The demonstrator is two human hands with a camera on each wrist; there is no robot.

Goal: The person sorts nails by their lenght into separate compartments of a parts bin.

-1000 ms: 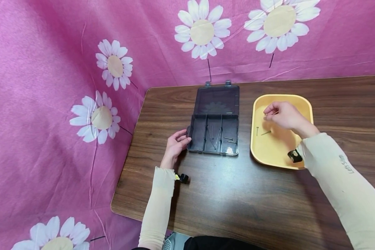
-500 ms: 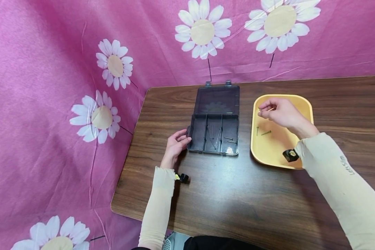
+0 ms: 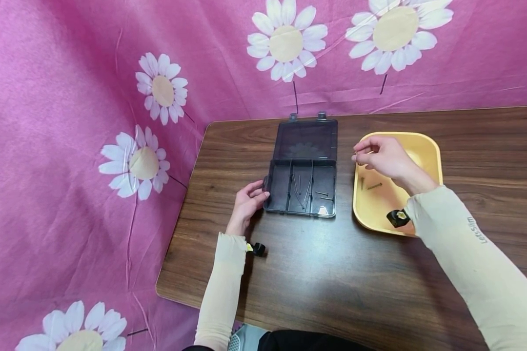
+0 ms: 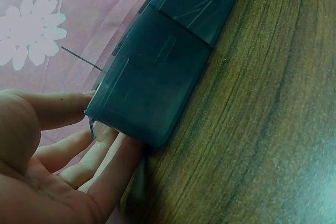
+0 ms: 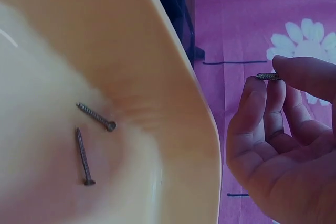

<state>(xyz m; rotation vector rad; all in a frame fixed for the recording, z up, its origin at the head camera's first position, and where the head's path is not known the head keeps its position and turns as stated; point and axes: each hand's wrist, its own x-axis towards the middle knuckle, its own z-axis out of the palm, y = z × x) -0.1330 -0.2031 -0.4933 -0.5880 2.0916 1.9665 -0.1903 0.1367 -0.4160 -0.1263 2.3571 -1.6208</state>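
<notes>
My left hand (image 3: 247, 202) holds the left end of a dark translucent compartment box (image 3: 279, 188), thumb at the top edge and fingers against the side. The box's lid (image 3: 306, 140) lies open behind it. Thin long screws or nails (image 3: 306, 191) lie in the middle compartment, shorter ones (image 3: 323, 196) in the right one; the left compartment has none. Over the left rim of a yellow tray (image 3: 379, 217), my right hand (image 3: 385, 157) pinches a small screw (image 5: 269, 76) between thumb and fingertips. Two screws (image 5: 95, 116) rest on the tray floor.
The brown wooden table (image 3: 307, 273) carries the box and tray, with a gap between them. A pink flowered cloth (image 3: 228, 58) hangs behind and to the left. A small black wrist camera (image 3: 258, 249) sits below the left hand.
My right hand has moved left across the tray to its left rim, carrying the pinched screw. The left hand and the box have stayed put.
</notes>
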